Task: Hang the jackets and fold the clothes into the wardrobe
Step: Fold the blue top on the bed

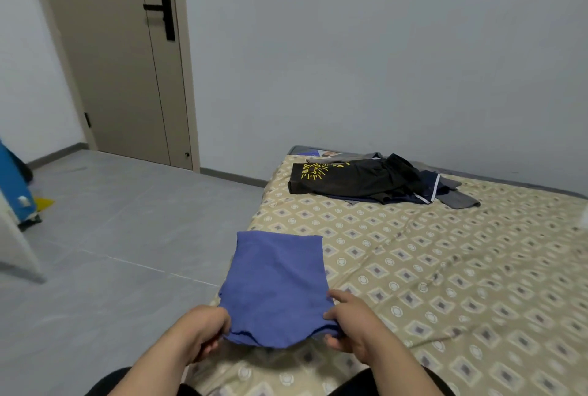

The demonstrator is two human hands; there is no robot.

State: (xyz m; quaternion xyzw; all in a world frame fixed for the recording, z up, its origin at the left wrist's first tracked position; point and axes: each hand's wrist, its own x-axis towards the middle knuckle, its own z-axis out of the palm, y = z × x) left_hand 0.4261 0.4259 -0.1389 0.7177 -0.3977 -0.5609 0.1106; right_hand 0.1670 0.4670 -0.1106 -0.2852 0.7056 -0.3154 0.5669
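Gripping the near edge of one folded blue garment, you have both hands at work on it. Your left hand pinches the near left corner, its fingers curled tight round the cloth. Your right hand holds the near right corner, thumb under the hem, with one finger stretched out flat along the top of the fabric. The near edge is lifted slightly off the bedding, while the far part lies flat.

That garment sits at the near left corner of the bed, which is covered by one beige sheet printed with diamonds and circles.

Well apart from it, at the far end of the bed by the wall, lies one loose pile of clothes. You can count at least three pieces in it: a black garment with a yellow print on top, a navy garment with a white stripe beside it, and a grey garment poking out at the right. How many more lie beneath cannot be told.

One closed beige door with one black handle stands at the far left, past the grey tiled floor. One blue object shows at the left edge, cut off by the frame.
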